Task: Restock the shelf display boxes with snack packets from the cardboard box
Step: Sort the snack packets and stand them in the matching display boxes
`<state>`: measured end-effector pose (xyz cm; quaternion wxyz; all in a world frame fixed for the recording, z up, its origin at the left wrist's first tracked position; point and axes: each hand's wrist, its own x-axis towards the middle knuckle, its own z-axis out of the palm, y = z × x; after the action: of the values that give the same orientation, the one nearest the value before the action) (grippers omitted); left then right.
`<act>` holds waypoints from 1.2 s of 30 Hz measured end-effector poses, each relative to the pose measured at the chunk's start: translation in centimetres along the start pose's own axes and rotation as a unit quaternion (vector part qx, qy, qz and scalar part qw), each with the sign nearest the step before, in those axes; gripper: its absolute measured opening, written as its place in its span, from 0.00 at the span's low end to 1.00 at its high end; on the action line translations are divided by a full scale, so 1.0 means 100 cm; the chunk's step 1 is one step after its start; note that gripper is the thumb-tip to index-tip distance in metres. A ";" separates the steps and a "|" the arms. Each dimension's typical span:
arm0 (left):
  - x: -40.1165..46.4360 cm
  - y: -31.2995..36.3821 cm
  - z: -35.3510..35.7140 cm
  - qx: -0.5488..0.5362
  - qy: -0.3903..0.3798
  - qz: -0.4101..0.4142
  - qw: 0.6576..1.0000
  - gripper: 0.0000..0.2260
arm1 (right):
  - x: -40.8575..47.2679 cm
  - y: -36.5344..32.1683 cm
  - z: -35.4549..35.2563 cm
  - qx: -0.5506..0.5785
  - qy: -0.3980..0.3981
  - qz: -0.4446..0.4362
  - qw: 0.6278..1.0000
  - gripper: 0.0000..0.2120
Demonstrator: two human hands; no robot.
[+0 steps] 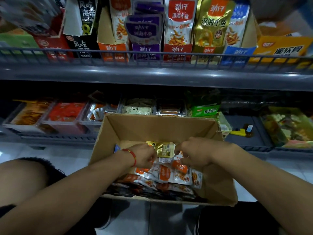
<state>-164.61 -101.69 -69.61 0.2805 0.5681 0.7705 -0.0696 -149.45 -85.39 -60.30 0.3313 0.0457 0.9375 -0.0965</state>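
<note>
An open brown cardboard box (162, 128) sits at six o'clock below the grey metal shelf rail (152, 72), its bottom covered with a loose heap of orange-and-silver snack packets (171, 175). Both hands are down inside it. The left hand (144, 156), a red string bracelet (131, 156) on its wrist, has its fingers curled at the nine o'clock edge of a gold foil packet (165, 149); the right hand (193, 152) pinches the three o'clock edge of the same packet, which lies on top of the heap. At twelve o'clock, upright display boxes stand in a row on the upper shelf: orange (112, 50), purple (146, 50), red (177, 51), gold (207, 51) and blue (237, 54).
</note>
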 end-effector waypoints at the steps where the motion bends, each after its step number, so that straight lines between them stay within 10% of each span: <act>1: -0.003 -0.001 -0.007 -0.014 0.008 -0.001 1.000 0.08 | 0.001 0.001 -0.001 0.007 0.004 0.003 1.000 0.22; 9: -0.047 0.003 -0.064 -0.220 0.220 0.077 0.947 0.09 | 0.002 -0.007 -0.012 0.380 0.027 0.032 0.924 0.24; 14: -0.074 0.012 -0.082 -0.434 0.340 0.092 0.829 0.16 | -0.007 -0.023 -0.020 0.690 0.109 -0.022 0.715 0.11; 18: -0.094 0.024 -0.100 -0.709 0.249 -0.011 0.659 0.17 | -0.015 -0.032 -0.027 0.718 0.233 -0.010 0.656 0.11; 21: -0.106 0.024 -0.104 -0.682 0.143 0.006 0.717 0.20 | -0.023 -0.037 -0.032 0.704 0.281 -0.004 0.653 0.11; 26: -0.122 0.015 -0.130 -0.517 0.218 0.018 0.827 0.12 | -0.040 -0.044 -0.056 0.619 0.382 -0.025 0.686 0.11; 32: -0.141 -0.009 -0.169 -0.510 0.434 0.053 0.741 0.10 | -0.081 -0.064 -0.144 0.417 0.567 -0.083 0.705 0.03; 36: -0.138 -0.032 -0.187 -0.252 0.610 -0.024 0.751 0.12 | -0.093 -0.074 -0.238 0.281 0.666 -0.126 0.679 0.04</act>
<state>-171.45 -106.35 -47.67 -0.1181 0.3794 0.7809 0.4820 -157.89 -87.84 -35.16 -0.4245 0.0704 0.8362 -0.3399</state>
